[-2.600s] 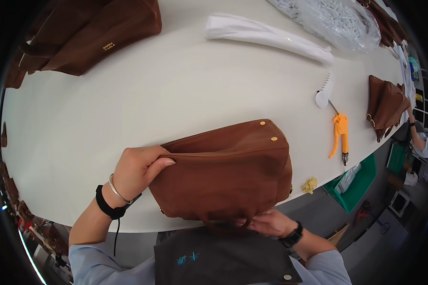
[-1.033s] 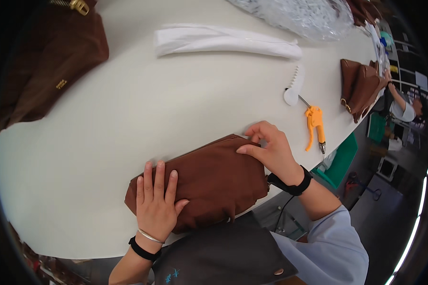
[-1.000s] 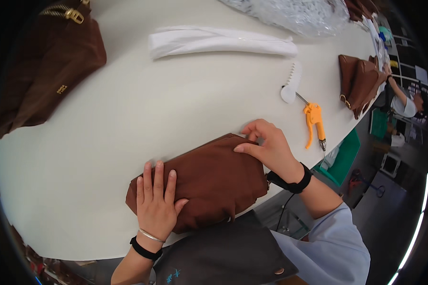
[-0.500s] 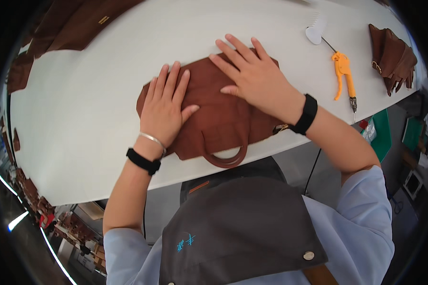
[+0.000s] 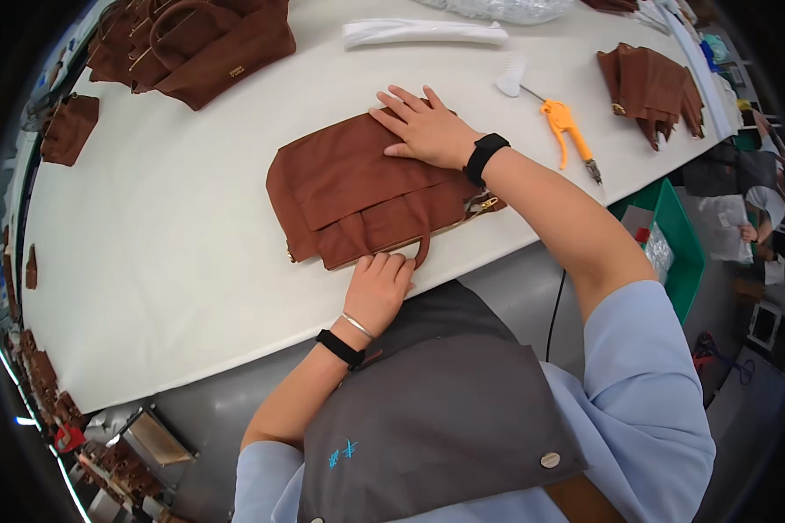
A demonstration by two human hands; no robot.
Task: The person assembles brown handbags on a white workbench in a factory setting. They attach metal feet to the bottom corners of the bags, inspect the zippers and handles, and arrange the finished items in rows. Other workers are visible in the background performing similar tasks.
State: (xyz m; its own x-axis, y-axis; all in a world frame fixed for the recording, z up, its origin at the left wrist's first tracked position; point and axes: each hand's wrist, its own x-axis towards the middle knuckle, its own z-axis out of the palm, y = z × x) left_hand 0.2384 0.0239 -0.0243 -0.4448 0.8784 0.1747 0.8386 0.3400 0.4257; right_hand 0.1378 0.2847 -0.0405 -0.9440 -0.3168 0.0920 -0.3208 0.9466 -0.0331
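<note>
A brown leather handbag (image 5: 331, 187) lies flat on the white table, its zipped opening and handles toward me. My left hand (image 5: 378, 288) is closed at the bag's near edge, its fingers curled over a handle (image 5: 423, 231) beside the zip; the fingertips are partly hidden. Across the bag's far right part, my right hand (image 5: 434, 135) rests palm down with its fingers spread. A gold zip pull (image 5: 488, 204) shows near the right end of the opening.
To the right lie an orange air blow gun (image 5: 560, 122), a white brush (image 5: 512, 77) and a stack of brown leather pieces (image 5: 650, 91). More brown bags (image 5: 227, 57) stand far left. A white roll (image 5: 423, 35) lies at the back. Below the table's right edge is a green crate (image 5: 685, 253).
My left hand has left the bag's upper surface and come down to the near edge, closing at the handle. The right hand stays spread on the bag. The view has shifted.
</note>
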